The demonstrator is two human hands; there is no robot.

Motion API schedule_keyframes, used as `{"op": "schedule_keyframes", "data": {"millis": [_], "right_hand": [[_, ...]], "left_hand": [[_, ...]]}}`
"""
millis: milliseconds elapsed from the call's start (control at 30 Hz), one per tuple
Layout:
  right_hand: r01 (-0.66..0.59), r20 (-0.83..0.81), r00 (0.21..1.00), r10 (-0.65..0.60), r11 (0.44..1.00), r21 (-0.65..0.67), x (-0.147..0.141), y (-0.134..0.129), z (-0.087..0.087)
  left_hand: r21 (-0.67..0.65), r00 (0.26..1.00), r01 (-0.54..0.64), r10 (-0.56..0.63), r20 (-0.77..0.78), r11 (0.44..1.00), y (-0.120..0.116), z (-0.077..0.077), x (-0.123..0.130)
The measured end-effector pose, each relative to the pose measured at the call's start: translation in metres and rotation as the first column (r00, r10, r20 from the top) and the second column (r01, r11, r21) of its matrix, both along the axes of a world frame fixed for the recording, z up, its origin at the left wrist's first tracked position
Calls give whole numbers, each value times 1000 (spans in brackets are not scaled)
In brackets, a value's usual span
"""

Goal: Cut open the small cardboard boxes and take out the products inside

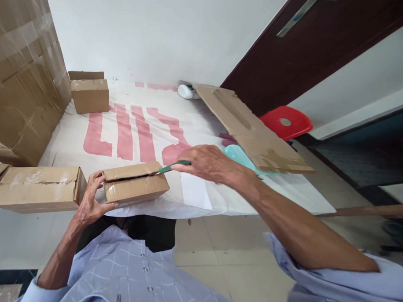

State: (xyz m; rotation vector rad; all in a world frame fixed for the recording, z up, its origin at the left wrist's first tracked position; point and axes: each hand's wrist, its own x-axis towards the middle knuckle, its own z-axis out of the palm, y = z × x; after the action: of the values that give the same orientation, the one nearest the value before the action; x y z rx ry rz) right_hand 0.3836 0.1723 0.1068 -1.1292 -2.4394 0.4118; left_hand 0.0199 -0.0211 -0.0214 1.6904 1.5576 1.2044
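Observation:
A small cardboard box (137, 190) lies at the front edge of the covered table, with a dark gap between its top flaps. My left hand (93, 199) grips the box's left end, thumb low on the front and fingers at the upper corner. In my right hand (202, 162), the fingers are closed round a green-handled cutter (174, 165). The cutter's tip touches the right part of the gap between the flaps. A white sheet of paper (195, 191) lies just right of the box.
Another carton (37, 188) sits at the left, and an open-flapped box (90, 95) stands farther back. Stacked cartons (23, 82) rise at the far left. A flat cardboard piece (250, 127) leans at the right over a turquoise item (239, 156), near a red stool (288, 123).

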Motion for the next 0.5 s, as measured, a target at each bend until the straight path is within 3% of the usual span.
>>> {"op": "schedule_keyframes", "data": {"millis": [100,200,267,367,433,500], "right_hand": [[-7,62,998,9,1000,-26,46,4,-8],[165,-116,977,-179,979,-123,63,-7,-52],[309,-164,925,-343,929,-201,55,-21,-98],[370,-191,888,-419,896,-247,31,-40,-161],[365,-227,876,-424,893,-263,17,-48,-182],[344,-277,866,-418,897,-277,8,-50,-184]], "left_hand": [[3,999,21,-21,-32,1000,2,1,-1],[12,995,60,-59,-84,998,6,7,-4],[11,989,90,-88,-122,996,9,13,-5],[-14,979,130,-131,-159,991,11,23,-6],[-42,978,128,-133,-161,991,13,28,-6],[-60,982,110,-118,-147,992,15,31,-5]]}}
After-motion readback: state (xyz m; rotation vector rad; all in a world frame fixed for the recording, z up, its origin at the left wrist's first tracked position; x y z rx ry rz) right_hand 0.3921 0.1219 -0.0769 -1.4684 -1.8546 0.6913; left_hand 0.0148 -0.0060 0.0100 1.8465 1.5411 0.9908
